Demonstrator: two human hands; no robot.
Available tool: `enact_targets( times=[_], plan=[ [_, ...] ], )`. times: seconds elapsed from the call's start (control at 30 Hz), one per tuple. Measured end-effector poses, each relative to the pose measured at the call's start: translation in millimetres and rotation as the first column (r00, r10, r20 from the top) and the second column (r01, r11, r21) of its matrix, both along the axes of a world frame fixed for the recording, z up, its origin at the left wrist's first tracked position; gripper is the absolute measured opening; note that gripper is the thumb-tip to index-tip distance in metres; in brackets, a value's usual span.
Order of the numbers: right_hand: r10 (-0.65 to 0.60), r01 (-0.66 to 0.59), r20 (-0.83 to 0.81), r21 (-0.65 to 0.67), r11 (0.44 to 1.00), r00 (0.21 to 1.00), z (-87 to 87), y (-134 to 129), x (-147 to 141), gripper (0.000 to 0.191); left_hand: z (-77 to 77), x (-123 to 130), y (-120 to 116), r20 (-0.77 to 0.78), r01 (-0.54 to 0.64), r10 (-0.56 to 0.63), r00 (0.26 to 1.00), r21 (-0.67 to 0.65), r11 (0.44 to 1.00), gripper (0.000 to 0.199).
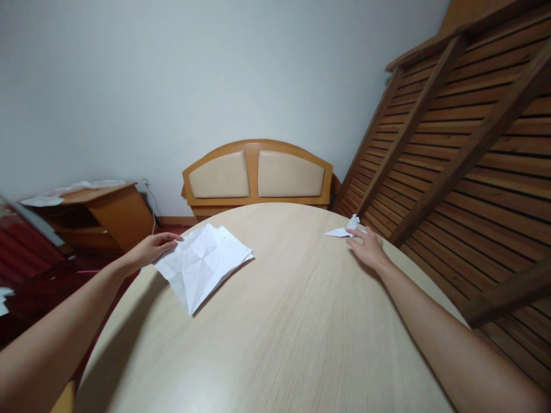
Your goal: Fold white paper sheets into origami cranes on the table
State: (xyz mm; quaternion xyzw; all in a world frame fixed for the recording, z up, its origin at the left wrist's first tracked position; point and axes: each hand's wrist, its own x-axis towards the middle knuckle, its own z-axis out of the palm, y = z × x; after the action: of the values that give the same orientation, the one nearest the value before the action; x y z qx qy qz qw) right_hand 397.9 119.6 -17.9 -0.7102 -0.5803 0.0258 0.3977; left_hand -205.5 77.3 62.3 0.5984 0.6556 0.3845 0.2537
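Note:
Creased white paper sheets lie in a loose stack on the left half of the round pale wooden table. My left hand pinches the stack's upper left edge, with its thumb hidden. Toward the table's far right edge sits a small folded white paper figure with pointed ends. My right hand is at its near side, fingers apart, a fingertip touching the paper figure.
Beyond the table stands a headboard with two cream panels. A slatted wooden frame leans along the right side. At the left is a wooden desk with white papers on top.

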Motion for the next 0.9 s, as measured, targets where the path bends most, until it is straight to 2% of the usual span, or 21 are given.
enact_targets(
  times=[0.03,0.13,0.2,0.3,0.4,0.47,0.53,0.6,0.67,0.77,0.87,0.9],
  plan=[
    [0.006,-0.005,0.003,-0.029,1.0,1.0,-2.7,4,1,0.04,-2.4,-3,5,-0.025,0.067,-0.067,0.997,-0.008,0.998,0.046],
    [0.033,-0.031,0.022,-0.095,0.995,0.999,-6.7,16,5,0.046,-7.1,-8,18,-0.076,0.146,-0.144,0.987,0.02,0.989,0.06],
    [0.048,-0.044,0.032,-0.122,0.992,0.998,-7.1,22,8,0.05,-8.1,-8,24,-0.125,0.165,-0.158,0.98,0.053,0.985,0.062],
    [0.046,-0.04,0.035,-0.144,0.989,0.998,-6.7,29,12,0.053,-7.8,-3,30,-0.293,0.19,-0.152,0.944,0.107,0.976,0.06],
    [0.031,-0.028,0.021,-0.153,0.988,0.999,-5.4,31,14,0.052,-5.8,17,32,-0.445,0.194,-0.103,0.889,0.163,0.967,0.055],
    [0.029,-0.028,0.006,-0.145,0.989,1.0,-3.0,30,12,0.049,-4.4,44,27,-0.52,0.218,-0.079,0.851,0.213,0.953,0.049],
    [0.034,-0.035,-0.011,-0.116,0.993,0.999,1.3,27,7,0.045,-5.2,83,16,-0.656,0.34,-0.084,0.75,0.275,0.899,0.042],
    [0.052,-0.053,-0.027,-0.064,0.997,0.998,7.9,22,-5,0.041,-10.0,128,-2,-0.674,0.441,-0.127,0.728,0.319,0.839,0.038],
    [0.101,-0.101,-0.043,-0.007,0.995,0.994,16.1,14,-26,0.036,-19.2,174,-22,-0.6,0.446,-0.176,0.78,0.336,0.83,0.039],
    [0.26,-0.257,-0.069,0.047,0.965,0.963,29.0,-7,-70,0.025,-36.4,233,-52,-0.388,0.404,-0.28,0.878,0.287,0.868,0.043],
    [0.443,-0.437,-0.113,0.073,0.896,0.889,38.7,-42,-120,0.018,-50.2,268,-72,-0.213,0.378,-0.328,0.921,0.277,0.883,0.048],
    [0.482,-0.475,-0.137,0.081,0.876,0.866,40.7,-55,-135,0.023,-53.6,274,-76,-0.163,0.377,-0.344,0.925,0.273,0.885,0.052]
  ],
)
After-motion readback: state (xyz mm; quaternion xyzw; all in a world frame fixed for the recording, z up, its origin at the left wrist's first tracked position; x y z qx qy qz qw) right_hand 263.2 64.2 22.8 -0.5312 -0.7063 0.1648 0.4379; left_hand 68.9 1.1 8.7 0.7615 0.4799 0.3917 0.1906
